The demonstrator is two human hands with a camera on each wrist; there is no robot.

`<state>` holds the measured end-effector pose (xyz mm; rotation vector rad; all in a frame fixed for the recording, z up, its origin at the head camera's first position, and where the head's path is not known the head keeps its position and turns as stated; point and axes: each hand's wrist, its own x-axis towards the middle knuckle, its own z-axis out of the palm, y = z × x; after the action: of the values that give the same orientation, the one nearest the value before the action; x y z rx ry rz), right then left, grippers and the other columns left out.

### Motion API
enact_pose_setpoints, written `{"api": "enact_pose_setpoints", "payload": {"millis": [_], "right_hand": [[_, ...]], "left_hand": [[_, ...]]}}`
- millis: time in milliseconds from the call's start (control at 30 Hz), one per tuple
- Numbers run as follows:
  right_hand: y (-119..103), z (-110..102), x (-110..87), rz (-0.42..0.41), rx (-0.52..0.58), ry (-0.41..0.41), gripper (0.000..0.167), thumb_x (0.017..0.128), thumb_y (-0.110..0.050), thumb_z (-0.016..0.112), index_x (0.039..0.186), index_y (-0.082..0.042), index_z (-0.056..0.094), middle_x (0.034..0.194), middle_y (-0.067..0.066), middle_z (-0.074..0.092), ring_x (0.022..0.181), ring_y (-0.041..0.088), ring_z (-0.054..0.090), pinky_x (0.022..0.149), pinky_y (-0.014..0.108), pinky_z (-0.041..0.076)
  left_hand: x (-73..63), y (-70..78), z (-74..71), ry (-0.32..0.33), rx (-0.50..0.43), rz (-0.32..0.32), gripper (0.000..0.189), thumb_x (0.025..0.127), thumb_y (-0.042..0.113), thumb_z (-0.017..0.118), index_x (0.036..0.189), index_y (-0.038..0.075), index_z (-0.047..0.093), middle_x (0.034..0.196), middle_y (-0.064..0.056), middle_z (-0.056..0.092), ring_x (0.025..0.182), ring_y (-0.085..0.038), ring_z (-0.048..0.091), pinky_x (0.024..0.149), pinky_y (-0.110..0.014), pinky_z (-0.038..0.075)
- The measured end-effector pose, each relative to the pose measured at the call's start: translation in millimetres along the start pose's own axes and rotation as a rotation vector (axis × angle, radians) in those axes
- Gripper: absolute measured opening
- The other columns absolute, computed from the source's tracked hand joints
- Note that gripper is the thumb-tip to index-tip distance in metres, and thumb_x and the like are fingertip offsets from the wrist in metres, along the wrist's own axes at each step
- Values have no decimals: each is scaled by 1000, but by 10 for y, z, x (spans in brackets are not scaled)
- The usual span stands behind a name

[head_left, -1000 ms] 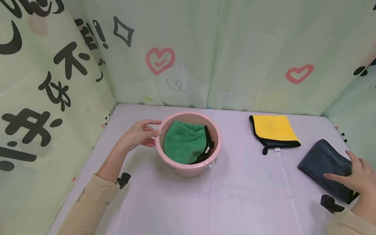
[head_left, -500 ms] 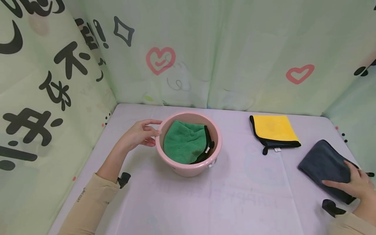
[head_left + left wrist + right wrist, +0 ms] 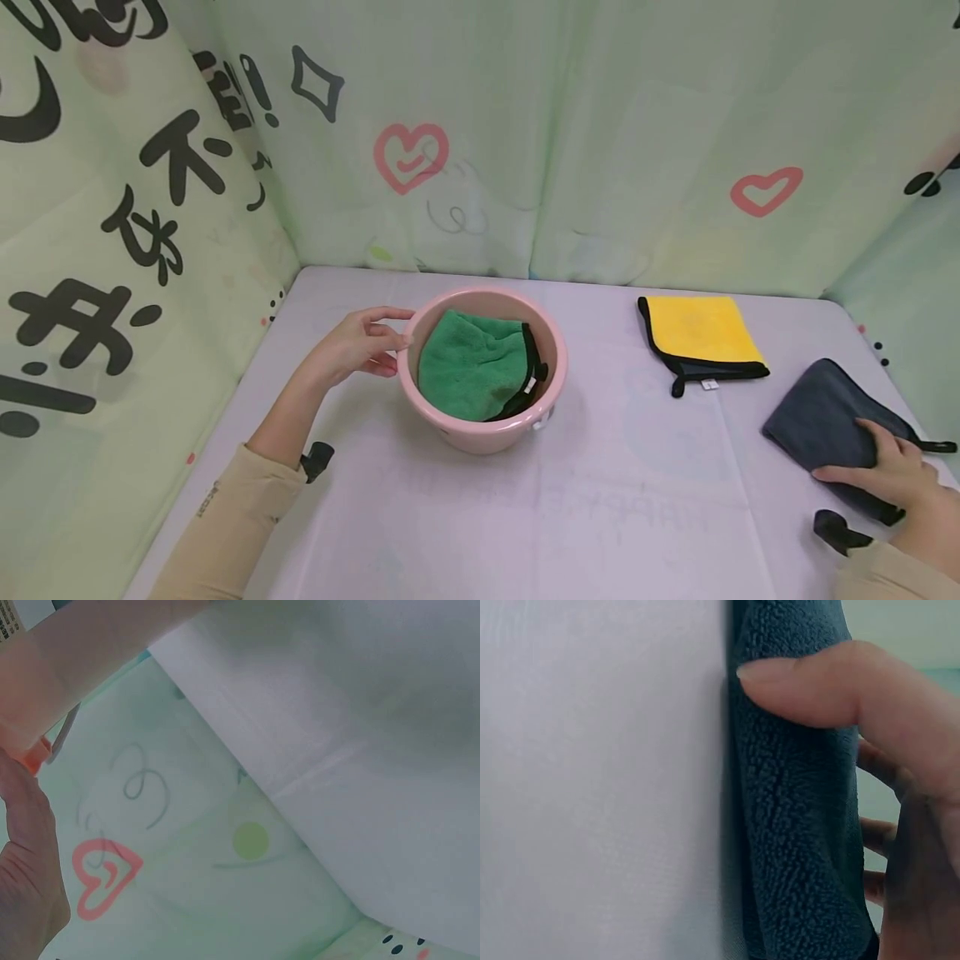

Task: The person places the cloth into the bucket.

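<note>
A pink bucket (image 3: 480, 437) stands left of centre on the table, with a green towel (image 3: 472, 367) inside it; the towel has black edging. My left hand (image 3: 360, 340) holds the bucket's left rim by the fingertips. At the right, my right hand (image 3: 888, 471) grips a folded dark grey towel (image 3: 813, 417), its thumb and fingers spread across it. In the right wrist view the thumb presses the plush near side of the grey towel (image 3: 795, 802), and the other fingers show past its far side.
A folded yellow towel (image 3: 701, 329) with black edging lies at the back right, between bucket and grey towel. Pale cloth covers the table (image 3: 600, 517). Printed green curtains (image 3: 637, 167) stand behind it and at both sides.
My right hand has come down onto the grey towel and shifted left across it, closing in; the towel's black loop now shows at its right. The left hand and bucket have stayed put.
</note>
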<state>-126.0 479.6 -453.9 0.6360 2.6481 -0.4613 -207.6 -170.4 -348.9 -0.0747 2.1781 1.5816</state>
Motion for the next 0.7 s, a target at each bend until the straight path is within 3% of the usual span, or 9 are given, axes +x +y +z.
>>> {"api": "enact_pose_setpoints", "payload": {"millis": [267,700], "right_hand": [[23,37,66,39,26,58,110,69,-44,73,138,2,1,129,43,-8,114,65,4,91,77,5],[-61,1,68,76,14,89,84,81,-30,63,136,2,8,130,42,-3,118,65,1,96,73,-1]], "left_hand": [[-15,1,1,2,1,-1,50,85,15,65,131,15,47,95,-13,63,63,-17,63,66,-33,56],[-16,-5,-1,-1,-6,8,50,84,16,66,131,15,47,96,-15,63,61,-17,62,66,-32,56]]}}
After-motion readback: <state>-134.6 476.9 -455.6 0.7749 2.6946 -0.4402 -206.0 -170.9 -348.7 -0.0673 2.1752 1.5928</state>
